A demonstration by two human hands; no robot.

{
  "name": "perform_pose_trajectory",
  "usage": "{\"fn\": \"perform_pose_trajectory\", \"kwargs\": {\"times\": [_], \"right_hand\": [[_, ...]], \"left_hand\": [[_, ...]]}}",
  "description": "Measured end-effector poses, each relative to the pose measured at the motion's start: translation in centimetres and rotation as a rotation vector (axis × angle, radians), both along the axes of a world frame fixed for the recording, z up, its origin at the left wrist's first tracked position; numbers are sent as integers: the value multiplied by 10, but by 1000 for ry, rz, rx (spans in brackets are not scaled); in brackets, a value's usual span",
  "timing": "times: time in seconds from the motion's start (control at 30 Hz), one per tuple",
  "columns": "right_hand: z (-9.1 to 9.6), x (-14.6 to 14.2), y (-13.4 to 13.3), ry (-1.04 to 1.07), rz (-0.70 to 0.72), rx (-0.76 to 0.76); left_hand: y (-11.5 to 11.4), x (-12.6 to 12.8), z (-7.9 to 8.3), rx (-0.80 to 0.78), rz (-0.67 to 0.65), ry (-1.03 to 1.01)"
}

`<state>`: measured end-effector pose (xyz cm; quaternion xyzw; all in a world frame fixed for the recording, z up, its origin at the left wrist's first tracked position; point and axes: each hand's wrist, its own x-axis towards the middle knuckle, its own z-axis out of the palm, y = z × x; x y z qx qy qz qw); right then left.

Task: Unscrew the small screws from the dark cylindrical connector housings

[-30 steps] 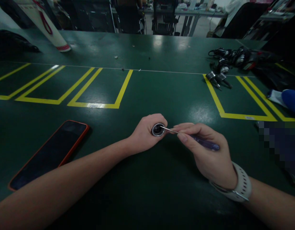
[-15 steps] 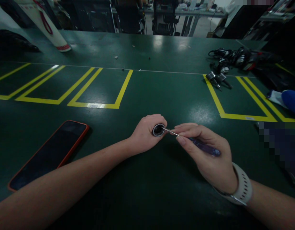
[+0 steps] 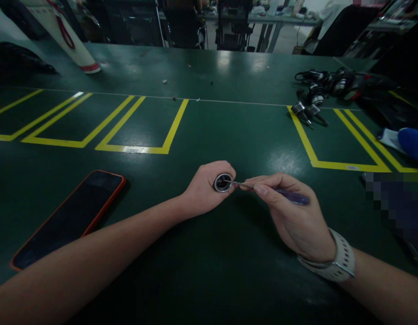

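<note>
My left hand [image 3: 206, 189] is closed around a small round metal part [image 3: 223, 183] with a dark hollow centre, its open end facing me. My right hand [image 3: 293, 216] pinches a thin screwdriver with a purple handle [image 3: 292, 197]. The metal tip of that tool reaches into the part's opening. Both hands rest low over the dark green table [image 3: 209, 131], near its middle. A pale watch band sits on my right wrist.
A phone in a red case [image 3: 71, 216] lies screen up at the left. Yellow tape boxes [image 3: 141, 126] mark the table. A heap of similar metal parts and black cables [image 3: 326, 88] lies at the far right, with a blue object [image 3: 412, 142] nearer.
My right hand has tilted the screwdriver flatter, raising the handle end, and its tip has slid a little deeper into the part. My left hand has stayed in place.
</note>
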<state>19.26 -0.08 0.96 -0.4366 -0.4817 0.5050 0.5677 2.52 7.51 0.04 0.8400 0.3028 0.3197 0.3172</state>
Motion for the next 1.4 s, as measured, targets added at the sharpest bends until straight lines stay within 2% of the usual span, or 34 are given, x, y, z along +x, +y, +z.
{"fn": "perform_pose_trajectory", "kwargs": {"times": [0.2, 0.43, 0.83, 1.07, 1.27, 1.4], "right_hand": [[1, 0, -2, -178, -26, 178], [13, -3, -9, -522, -58, 431], [14, -4, -11, -749, -40, 589], [13, -4, -12, -771, -31, 553], [13, -7, -12, -595, -52, 391], [12, -8, -12, -570, -72, 399]], "left_hand": [[0, 1, -2, 40, 6, -10], [-1, 2, -3, 116, 128, 28], [-3, 2, -6, 268, 194, 185], [-2, 2, -8, 242, 184, 172], [-5, 2, -5, 306, 207, 209], [-6, 3, -4, 255, 244, 134]]}}
